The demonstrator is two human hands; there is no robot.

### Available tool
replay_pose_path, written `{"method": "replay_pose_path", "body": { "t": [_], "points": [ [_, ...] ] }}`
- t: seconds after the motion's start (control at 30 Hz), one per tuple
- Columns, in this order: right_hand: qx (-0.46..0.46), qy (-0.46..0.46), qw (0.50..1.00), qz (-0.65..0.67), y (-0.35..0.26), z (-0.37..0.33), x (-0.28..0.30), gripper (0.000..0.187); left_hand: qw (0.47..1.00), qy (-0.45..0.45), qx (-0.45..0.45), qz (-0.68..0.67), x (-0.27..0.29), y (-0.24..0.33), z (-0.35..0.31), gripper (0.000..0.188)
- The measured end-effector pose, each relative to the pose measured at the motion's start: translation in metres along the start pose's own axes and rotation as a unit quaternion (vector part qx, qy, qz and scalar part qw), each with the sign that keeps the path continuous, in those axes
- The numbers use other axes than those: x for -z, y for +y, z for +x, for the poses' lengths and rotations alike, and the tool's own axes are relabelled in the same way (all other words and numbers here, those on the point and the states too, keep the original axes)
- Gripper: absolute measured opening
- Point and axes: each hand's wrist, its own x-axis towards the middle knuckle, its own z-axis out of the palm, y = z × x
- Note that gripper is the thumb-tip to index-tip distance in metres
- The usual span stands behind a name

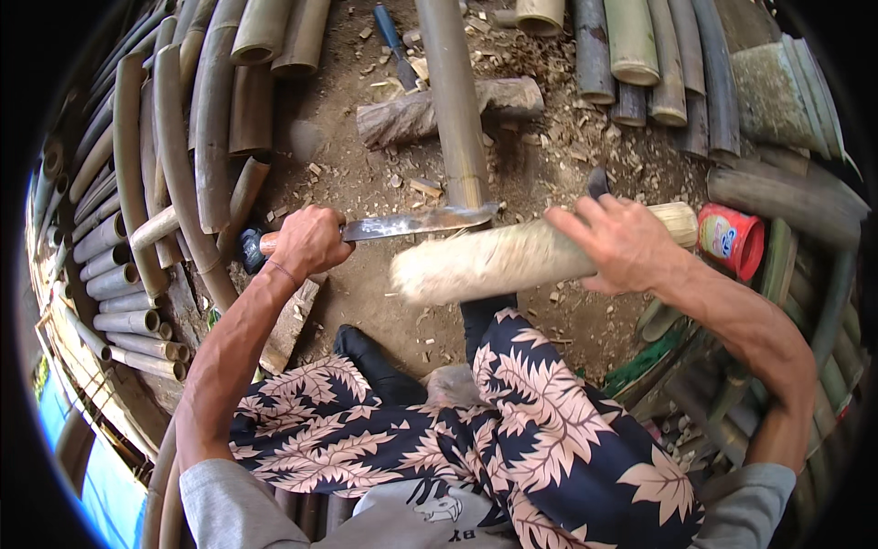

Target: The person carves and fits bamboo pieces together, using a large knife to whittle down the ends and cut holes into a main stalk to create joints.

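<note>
My left hand [309, 242] is closed round the wooden handle of a machete [421, 222], whose blade points to the right. In my right hand [622, 240] is a thick pale log [494, 263], gripped from above near its right end. Its surface looks shaved and fibrous, roughest at the left end. The blade lies just beyond the log's far side; I cannot tell whether the two touch. Beyond the blade, a bamboo pole [448, 101] rests across a rough piece of wood [402, 119] on the ground.
Bamboo tubes [219, 110] lie stacked on the left, with more tubes [633, 46] at the far right. A chisel with a blue handle [389, 32] lies among wood chips. Near my right forearm is a red tin [748, 245]. A pale bucket [777, 101] stands behind it.
</note>
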Motion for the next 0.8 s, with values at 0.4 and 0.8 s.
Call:
{"method": "replay_pose_path", "body": {
  "t": [0.4, 0.8],
  "points": [
    [0.077, 0.097, 0.988, 0.091, -0.027, -0.005, 0.002, 0.076, 0.999, 0.021, -0.025, 0.009, 0.000, 0.004, 0.007, 0.023],
    [0.003, 0.091, 0.984, 0.151, -0.026, -0.057, -0.011, 0.092, 0.928, 0.368, -0.060, 0.024, -0.044, 0.018, -0.011, 0.048]
  ]
}}
